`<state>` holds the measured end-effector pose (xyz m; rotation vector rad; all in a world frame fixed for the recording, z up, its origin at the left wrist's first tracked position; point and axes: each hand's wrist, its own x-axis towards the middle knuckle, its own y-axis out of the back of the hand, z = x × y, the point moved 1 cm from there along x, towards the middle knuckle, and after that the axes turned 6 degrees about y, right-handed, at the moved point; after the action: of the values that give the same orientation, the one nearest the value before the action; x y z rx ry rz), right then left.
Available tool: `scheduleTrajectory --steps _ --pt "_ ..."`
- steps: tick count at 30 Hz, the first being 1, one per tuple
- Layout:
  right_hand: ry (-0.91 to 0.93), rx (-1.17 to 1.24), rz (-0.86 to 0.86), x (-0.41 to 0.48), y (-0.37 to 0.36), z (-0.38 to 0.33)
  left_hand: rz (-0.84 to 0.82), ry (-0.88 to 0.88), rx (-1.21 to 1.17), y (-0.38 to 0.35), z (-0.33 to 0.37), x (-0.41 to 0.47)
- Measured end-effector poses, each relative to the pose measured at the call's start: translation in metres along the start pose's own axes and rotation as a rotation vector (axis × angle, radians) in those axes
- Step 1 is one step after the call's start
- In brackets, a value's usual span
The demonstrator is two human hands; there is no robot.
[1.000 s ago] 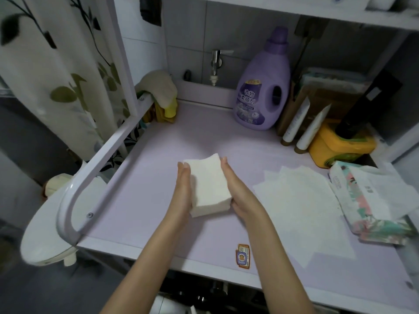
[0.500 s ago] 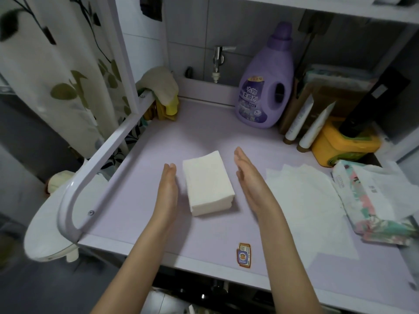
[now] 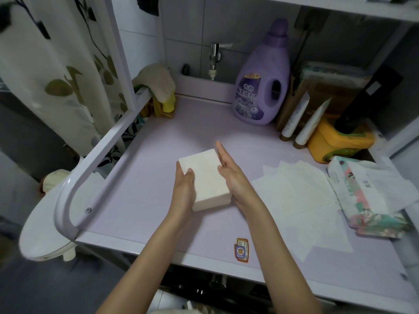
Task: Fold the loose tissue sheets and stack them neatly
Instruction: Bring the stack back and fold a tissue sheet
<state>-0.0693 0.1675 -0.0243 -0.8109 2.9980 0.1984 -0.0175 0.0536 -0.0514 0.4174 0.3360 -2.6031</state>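
A thick white stack of folded tissues (image 3: 207, 177) lies on the lilac table top (image 3: 158, 200), near its middle. My left hand (image 3: 184, 191) presses flat against the stack's left side, its thumb resting on the top edge. My right hand (image 3: 232, 175) presses against the right side with straight fingers pointing away from me. Several loose tissue sheets (image 3: 299, 200) lie spread flat and overlapping to the right of the stack, apart from it.
A floral tissue pack (image 3: 362, 196) lies at the right edge. At the back stand a purple detergent bottle (image 3: 260, 87), two white tubes (image 3: 301, 118) and a yellow tub (image 3: 333, 141). A white rail (image 3: 95, 159) borders the table's left side.
One second ago both hands squeezed the stack; half a second ago they had drawn apart from it. Now both press against its sides again, with the stack flat on the table.
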Motion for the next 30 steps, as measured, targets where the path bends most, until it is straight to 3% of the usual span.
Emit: scheduleTrajectory --steps 5,8,15,30 --pt "0.044 0.026 0.008 -0.004 0.007 -0.004 -0.05 -0.017 0.006 0.004 0.008 0.005" --pt "-0.009 0.157 0.106 0.001 0.006 -0.005 -0.035 0.046 -0.002 0.002 0.008 0.011" --pt "-0.086 0.165 0.095 0.001 0.0 -0.004 -0.043 0.038 0.008 0.001 0.006 0.012" --pt "0.11 0.07 0.164 -0.01 -0.002 -0.003 -0.098 0.027 0.134 0.004 0.003 0.025"
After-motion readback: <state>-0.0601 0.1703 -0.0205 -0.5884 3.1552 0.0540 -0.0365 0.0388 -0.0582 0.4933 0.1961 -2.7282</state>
